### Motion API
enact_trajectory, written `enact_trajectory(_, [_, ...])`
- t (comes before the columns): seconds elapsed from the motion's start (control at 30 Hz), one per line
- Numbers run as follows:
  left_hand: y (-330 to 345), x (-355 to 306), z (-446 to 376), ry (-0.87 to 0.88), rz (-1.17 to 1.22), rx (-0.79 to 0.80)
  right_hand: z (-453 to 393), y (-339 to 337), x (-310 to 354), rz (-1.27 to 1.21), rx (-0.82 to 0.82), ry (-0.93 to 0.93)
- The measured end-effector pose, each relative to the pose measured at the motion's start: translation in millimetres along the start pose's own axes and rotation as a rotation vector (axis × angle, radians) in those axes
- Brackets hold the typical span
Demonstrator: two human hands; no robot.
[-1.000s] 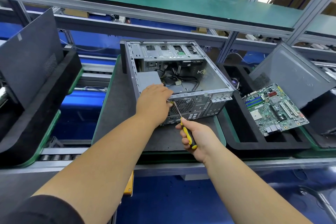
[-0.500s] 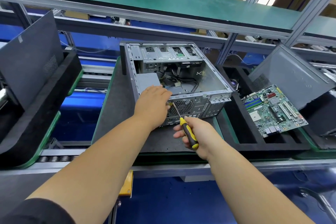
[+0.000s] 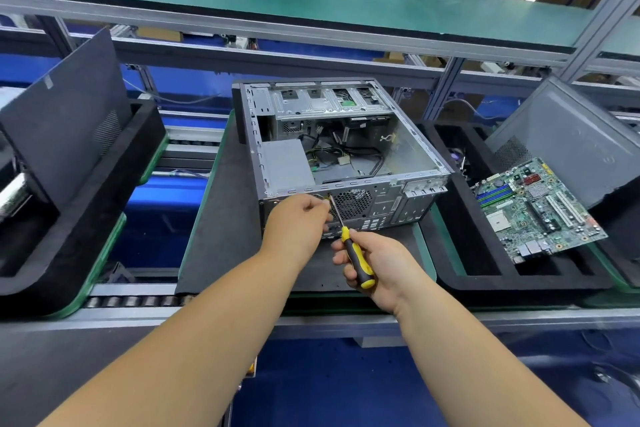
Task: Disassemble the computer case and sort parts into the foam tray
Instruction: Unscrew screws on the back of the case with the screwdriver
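Head view only. Fingertips of the left hand (image 3: 298,222) were hidden against the rear panel of the computer case (image 3: 341,149), curled near the screwdriver tip; whether they pinched a screw could not be made out. The right hand (image 3: 377,263) was clamped round the yellow-and-black handle of the screwdriver (image 3: 353,253), its shaft angled up to the panel beside the fan grille (image 3: 351,203). The case lay open-side up on a dark mat (image 3: 225,218), cables tangled inside. To the right, the foam tray (image 3: 485,274) held a motherboard (image 3: 535,208) tilted against a grey side panel (image 3: 581,135), the tray's far corner cut off by the frame edge. Another foam tray (image 3: 86,218) at left carried a dark panel (image 3: 65,114). Bare mat lay open left of the case.
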State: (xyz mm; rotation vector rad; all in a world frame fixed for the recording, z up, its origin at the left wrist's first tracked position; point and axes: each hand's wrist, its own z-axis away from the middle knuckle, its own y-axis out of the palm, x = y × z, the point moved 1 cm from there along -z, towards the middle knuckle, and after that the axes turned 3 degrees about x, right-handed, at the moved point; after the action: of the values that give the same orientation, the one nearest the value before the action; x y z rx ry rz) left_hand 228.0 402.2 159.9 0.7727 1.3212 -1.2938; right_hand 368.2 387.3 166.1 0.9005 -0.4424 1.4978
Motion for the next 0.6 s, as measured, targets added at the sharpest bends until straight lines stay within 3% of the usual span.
enact_trajectory(0.1, [9.9, -6.8, -4.9, -0.361, 0.346, 0.086, 0.4, -1.3, 0.3, 0.028, -0.029, -0.014])
enact_trajectory(0.23, [15.0, -5.9, -9.3, -0.477, 0.705, 0.108, 0.1, -2.4, 2.6, 0.089, -0.058, -0.041])
enact_trajectory(0.5, [21.4, -8.3, -11.7, -0.482, 0.819, 0.055, -4.5, 1.9, 5.7, 0.272, -0.116, -0.094])
enact_trajectory(0.6, [21.1, -14.7, -8.1, -0.48, 0.627, 0.078, -4.4, 2.7, 4.5, 0.313, -0.127, -0.111])
